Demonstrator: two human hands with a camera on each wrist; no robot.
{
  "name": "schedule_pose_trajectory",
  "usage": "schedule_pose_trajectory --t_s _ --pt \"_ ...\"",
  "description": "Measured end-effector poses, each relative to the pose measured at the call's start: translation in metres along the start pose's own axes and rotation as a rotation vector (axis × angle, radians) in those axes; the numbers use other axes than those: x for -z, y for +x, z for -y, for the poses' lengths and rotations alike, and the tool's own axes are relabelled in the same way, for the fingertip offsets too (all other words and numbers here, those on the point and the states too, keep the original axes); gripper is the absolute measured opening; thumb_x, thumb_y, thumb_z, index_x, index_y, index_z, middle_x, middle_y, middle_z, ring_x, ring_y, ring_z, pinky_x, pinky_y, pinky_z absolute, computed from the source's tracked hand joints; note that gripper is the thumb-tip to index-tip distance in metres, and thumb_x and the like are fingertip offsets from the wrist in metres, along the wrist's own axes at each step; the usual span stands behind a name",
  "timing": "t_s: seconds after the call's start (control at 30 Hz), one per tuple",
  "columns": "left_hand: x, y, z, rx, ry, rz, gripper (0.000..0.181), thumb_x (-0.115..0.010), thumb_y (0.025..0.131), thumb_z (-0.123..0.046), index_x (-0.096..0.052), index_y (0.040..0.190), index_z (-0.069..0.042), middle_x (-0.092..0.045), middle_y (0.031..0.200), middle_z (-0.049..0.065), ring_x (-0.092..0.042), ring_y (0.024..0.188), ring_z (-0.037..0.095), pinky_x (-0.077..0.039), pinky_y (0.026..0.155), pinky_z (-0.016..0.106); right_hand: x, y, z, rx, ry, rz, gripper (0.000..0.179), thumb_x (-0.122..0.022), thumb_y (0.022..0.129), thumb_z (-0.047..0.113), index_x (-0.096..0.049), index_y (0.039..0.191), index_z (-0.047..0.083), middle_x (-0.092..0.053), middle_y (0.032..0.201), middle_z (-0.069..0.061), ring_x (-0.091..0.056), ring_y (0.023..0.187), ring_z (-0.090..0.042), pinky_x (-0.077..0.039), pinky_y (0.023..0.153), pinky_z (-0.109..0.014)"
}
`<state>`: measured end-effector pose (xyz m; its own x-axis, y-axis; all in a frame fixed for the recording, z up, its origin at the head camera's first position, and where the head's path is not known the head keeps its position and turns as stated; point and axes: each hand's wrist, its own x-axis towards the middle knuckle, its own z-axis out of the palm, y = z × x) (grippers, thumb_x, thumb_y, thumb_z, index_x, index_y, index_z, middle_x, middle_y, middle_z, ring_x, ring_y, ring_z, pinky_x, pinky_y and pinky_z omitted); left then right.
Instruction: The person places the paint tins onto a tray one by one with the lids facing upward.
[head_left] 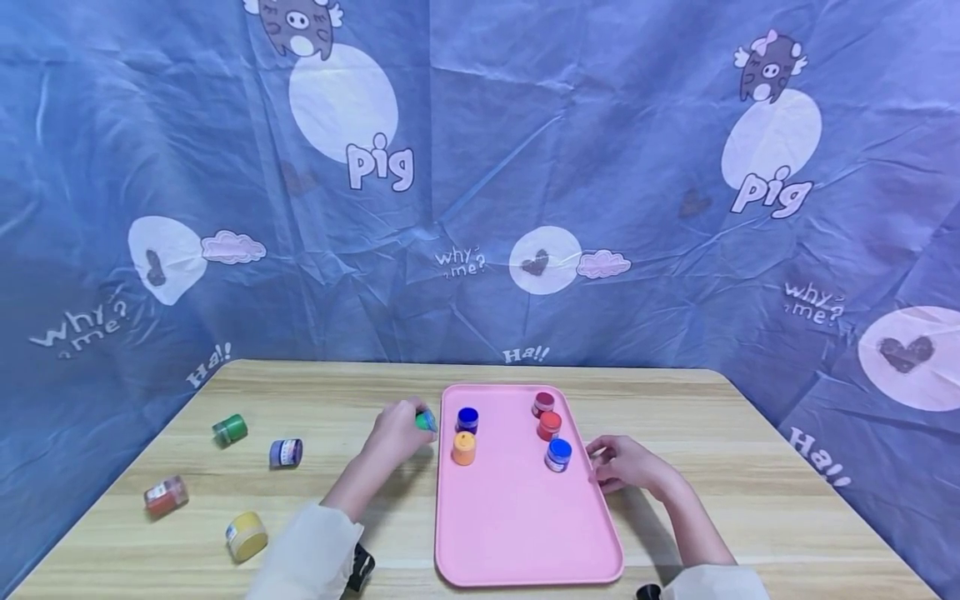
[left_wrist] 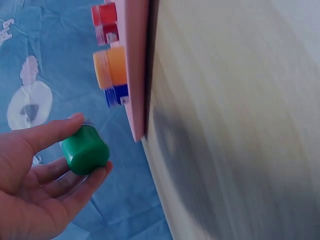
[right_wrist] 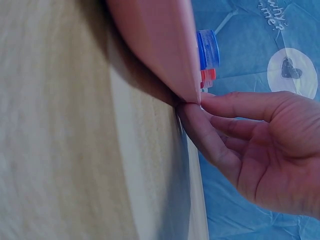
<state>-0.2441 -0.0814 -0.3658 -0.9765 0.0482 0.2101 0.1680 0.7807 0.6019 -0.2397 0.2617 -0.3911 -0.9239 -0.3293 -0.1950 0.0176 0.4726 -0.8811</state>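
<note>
My left hand [head_left: 397, 429] holds a small green paint jar [left_wrist: 86, 149] between thumb and fingers, above the table just outside the tray's left edge. With thumb and fingers, my right hand [head_left: 626, 464] pinches the right rim of the pink tray [head_left: 517, 533]. Standing on the tray's left side are a dark blue jar [head_left: 467, 420] and an orange jar [head_left: 464, 448]. Along its right side stand a dark red jar [head_left: 543, 405], a red jar [head_left: 549, 426] and a blue jar [head_left: 558, 455].
Left of the tray, more jars lie on the wooden table [head_left: 360, 392]: a green one [head_left: 230, 429], a purple one [head_left: 287, 453], a red one [head_left: 166, 497] and a yellow one [head_left: 247, 536]. A blue printed cloth [head_left: 480, 317] hangs behind the table.
</note>
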Motion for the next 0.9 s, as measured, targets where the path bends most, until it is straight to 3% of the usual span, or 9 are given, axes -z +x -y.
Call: schedule_pose_trajectory --t_s 0.13,0.37,0.7,0.9 --pt "-0.003 -0.006 -0.007 -0.033 -0.01 0.008 0.027 -0.077 0.068 -0.005 -0.064 0.091 -0.002 -0.06 0.081 0.008 -0.056 0.074 0.022 -0.05 0.067 0.036 0.001 -0.001 -0.001 0.0 0.004 -0.001 0.036 -0.057 0.077 -0.012 -0.044 0.11 -0.018 -0.051 0.078 -0.012 -0.058 0.066 -0.019 -0.054 0.066 -0.038" --pt "-0.01 -0.014 -0.016 -0.034 -0.038 0.037 0.034 -0.076 0.069 -0.003 -0.063 0.101 0.0 -0.061 0.089 0.011 -0.057 0.08 0.024 -0.051 0.072 0.038 0.002 -0.001 -0.001 0.007 0.001 0.004 0.036 -0.056 0.076 -0.012 -0.043 0.11 -0.019 -0.051 0.078 -0.012 -0.058 0.066 -0.019 -0.054 0.065 -0.037" --pt "-0.017 -0.023 -0.026 -0.105 -0.006 0.049 0.028 -0.078 0.068 -0.008 -0.066 0.093 -0.004 -0.062 0.087 0.007 -0.055 0.083 0.024 -0.049 0.076 0.039 0.001 -0.001 -0.002 0.001 -0.01 0.0 0.035 -0.057 0.077 -0.012 -0.044 0.109 -0.018 -0.051 0.078 -0.012 -0.058 0.065 -0.019 -0.054 0.065 -0.038" --pt "-0.021 -0.027 -0.031 -0.154 0.02 0.031 0.026 -0.079 0.065 -0.011 -0.067 0.088 -0.003 -0.06 0.082 0.006 -0.052 0.079 0.022 -0.049 0.069 0.034 0.002 -0.002 -0.002 0.0 -0.005 0.001 0.035 -0.057 0.077 -0.012 -0.044 0.11 -0.018 -0.051 0.079 -0.013 -0.058 0.065 -0.019 -0.054 0.065 -0.038"
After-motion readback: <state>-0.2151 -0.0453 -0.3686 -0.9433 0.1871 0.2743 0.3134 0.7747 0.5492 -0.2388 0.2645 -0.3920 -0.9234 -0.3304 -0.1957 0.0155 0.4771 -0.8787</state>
